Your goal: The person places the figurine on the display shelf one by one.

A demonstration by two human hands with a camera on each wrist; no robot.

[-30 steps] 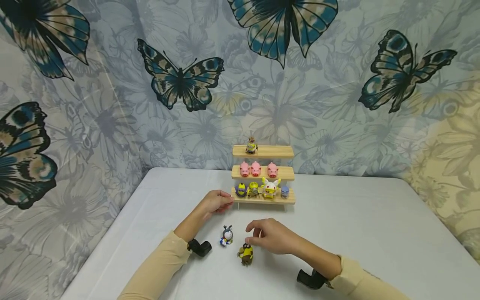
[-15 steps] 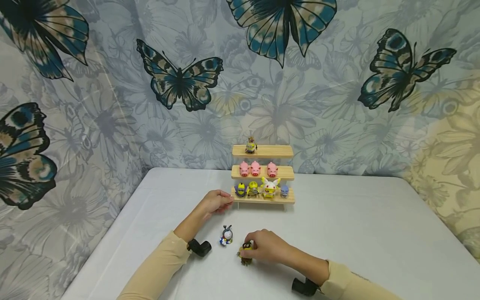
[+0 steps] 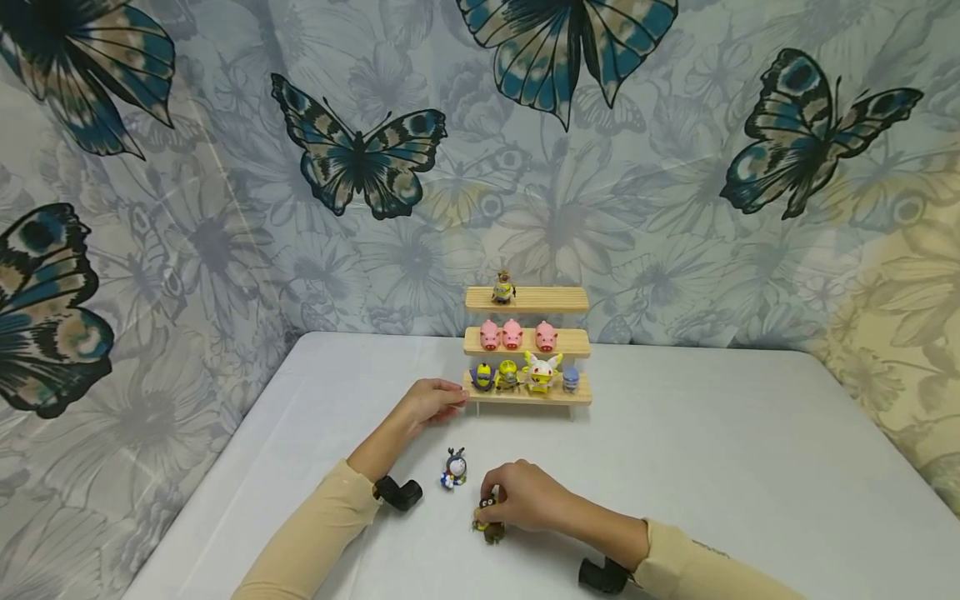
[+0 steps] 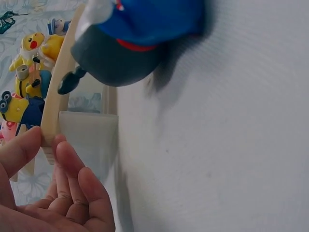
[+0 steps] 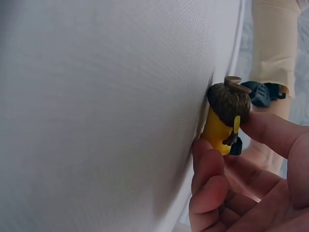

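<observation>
My left hand point(image 3: 435, 402) pinches the left end of the lowest board of a three-tier wooden display shelf point(image 3: 540, 397); the left wrist view shows thumb and fingertips at the board's end point(image 4: 50, 130). With thumb and fingers, my right hand point(image 3: 528, 496) grips a yellow minion figurine point(image 3: 491, 529) with brown parts, low over the white table. In the right wrist view the figurine point(image 5: 219, 128) is held near the tabletop, its brown shaggy part upward. Between the hands stands a blue, grey and white figurine point(image 3: 454, 469), large and close in the left wrist view.
On the shelf's top board is a minion figurine point(image 3: 503, 289). Pink pig figurines point(image 3: 512, 335) fill part of the middle board. Several figurines, among them a white-eared yellow one point(image 3: 540, 372), line the lowest board. A butterfly-print cloth point(image 3: 645, 250) hangs behind the table.
My right hand has come down and left onto the minion figurine, taken hold of it and shifted it slightly. The left hand has stayed at the shelf.
</observation>
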